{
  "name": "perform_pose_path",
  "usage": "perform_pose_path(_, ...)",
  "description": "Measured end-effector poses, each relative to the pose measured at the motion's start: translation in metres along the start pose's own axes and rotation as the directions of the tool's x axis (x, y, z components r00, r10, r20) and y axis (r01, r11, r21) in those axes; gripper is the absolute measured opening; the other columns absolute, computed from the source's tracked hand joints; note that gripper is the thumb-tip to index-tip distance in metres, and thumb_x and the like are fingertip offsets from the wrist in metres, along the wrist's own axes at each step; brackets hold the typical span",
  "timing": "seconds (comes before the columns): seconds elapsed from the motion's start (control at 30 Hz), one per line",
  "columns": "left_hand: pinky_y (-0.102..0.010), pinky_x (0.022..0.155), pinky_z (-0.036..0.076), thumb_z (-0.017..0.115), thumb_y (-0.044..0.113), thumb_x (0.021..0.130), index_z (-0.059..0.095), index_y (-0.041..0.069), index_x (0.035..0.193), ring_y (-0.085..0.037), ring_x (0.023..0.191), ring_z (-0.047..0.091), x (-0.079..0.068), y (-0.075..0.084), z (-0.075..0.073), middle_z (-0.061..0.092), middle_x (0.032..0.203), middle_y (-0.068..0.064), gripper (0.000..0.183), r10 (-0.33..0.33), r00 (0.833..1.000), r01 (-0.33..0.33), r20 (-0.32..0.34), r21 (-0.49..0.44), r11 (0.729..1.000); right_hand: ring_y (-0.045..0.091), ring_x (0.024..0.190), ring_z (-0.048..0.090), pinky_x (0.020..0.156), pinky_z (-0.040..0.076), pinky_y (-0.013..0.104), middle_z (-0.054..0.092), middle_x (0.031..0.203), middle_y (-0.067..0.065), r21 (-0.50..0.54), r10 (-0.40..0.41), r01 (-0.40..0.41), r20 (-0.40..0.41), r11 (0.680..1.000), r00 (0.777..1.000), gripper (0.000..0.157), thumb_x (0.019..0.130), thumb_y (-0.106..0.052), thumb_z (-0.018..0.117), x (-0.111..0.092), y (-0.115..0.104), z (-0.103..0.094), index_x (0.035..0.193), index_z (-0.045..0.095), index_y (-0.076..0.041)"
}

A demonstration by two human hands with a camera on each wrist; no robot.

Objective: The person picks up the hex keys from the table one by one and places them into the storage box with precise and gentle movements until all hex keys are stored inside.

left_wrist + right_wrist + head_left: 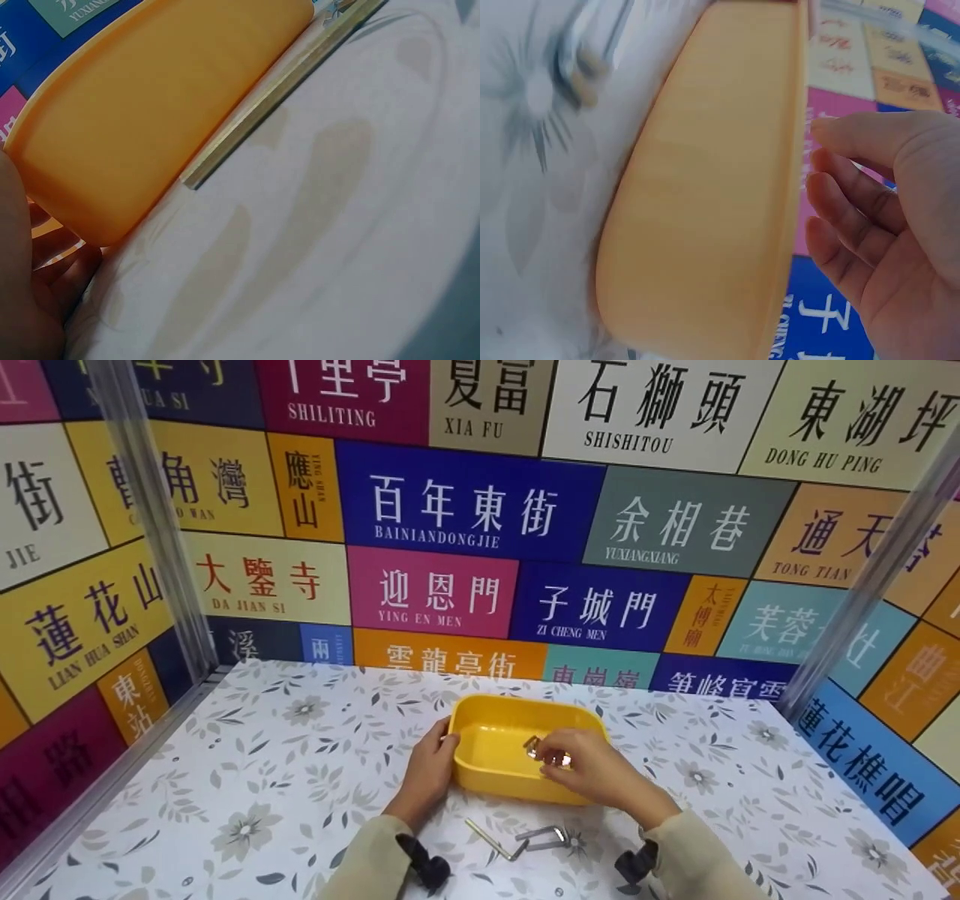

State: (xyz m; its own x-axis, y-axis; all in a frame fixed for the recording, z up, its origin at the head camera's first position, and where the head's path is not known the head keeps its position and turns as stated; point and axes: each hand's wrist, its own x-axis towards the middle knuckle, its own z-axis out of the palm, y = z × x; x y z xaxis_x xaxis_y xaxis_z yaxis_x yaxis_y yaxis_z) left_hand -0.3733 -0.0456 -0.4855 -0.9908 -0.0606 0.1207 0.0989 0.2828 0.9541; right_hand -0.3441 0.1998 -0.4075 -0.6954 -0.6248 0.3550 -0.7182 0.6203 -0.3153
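Note:
A yellow plastic box stands on the table, its open side up. At its left end my left hand grips the wall, thumb on the outer side near the rim; in the left wrist view its fingers curl by the box's lower corner. My right hand hangs over the right part of the box, fingertips pointing down. Small shiny metal pieces show beside and below those fingers. In the right wrist view the right hand has loosely bent fingers above the rim, with nothing visible between them.
In front of the box lie a brass-coloured L-shaped hex key and a grey metal U-shaped piece, close together. The table has a floral cover. Panels with place names rise behind it, with clear upright edges at both sides.

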Motion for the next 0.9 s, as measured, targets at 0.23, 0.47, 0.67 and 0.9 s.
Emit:
perform_pose_path(0.23,-0.041,0.101,0.045,0.039,0.032,0.097,0.045,0.016,0.143,-0.018,0.115,0.057,0.000,-0.001,0.000,0.053,0.140,-0.005,0.049,0.011,1.000,-0.011,0.006,-0.002,1.000,0.005,0.075,0.058,0.069,0.054,0.025,0.065,0.081,-0.006,0.012,-0.047,0.047,-0.025,0.999,0.999,0.008,0.079,-0.008,0.072,-0.019,-0.016,0.006,0.085,0.070,-0.013)
perform_pose_path(0.47,-0.042,0.102,0.045,0.040,0.032,0.097,0.045,0.016,0.142,-0.019,0.115,0.058,0.000,-0.003,-0.003,0.054,0.139,-0.005,0.048,0.018,1.000,-0.018,-0.007,0.007,1.000,0.006,0.074,0.059,0.068,0.051,0.019,0.067,0.082,-0.006,-0.005,-0.073,0.074,0.040,0.997,0.997,0.011,0.080,-0.008,0.072,-0.027,-0.023,0.012,0.088,0.070,-0.014)
perform_pose_path(0.67,-0.042,0.105,0.043,0.040,0.034,0.097,0.044,0.018,0.143,-0.018,0.119,0.055,0.001,-0.004,-0.003,0.052,0.141,-0.003,0.049,0.003,1.000,-0.003,0.002,-0.004,1.000,0.005,0.075,0.057,0.070,0.051,0.020,0.066,0.084,-0.010,-0.008,-0.035,0.036,0.109,0.999,0.993,0.010,0.082,-0.014,0.072,-0.029,-0.026,0.013,0.091,0.072,-0.017)
perform_pose_path(0.9,-0.041,0.104,0.044,0.039,0.035,0.098,0.041,0.019,0.145,-0.017,0.116,0.056,-0.001,-0.002,0.001,0.050,0.143,-0.002,0.050,-0.031,0.999,0.032,0.027,-0.042,0.999,0.002,0.077,0.061,0.072,0.053,0.019,0.071,0.087,-0.005,0.032,-0.006,0.000,0.196,0.999,0.981,0.014,0.081,-0.013,0.073,-0.032,-0.025,0.018,0.094,0.073,-0.013)
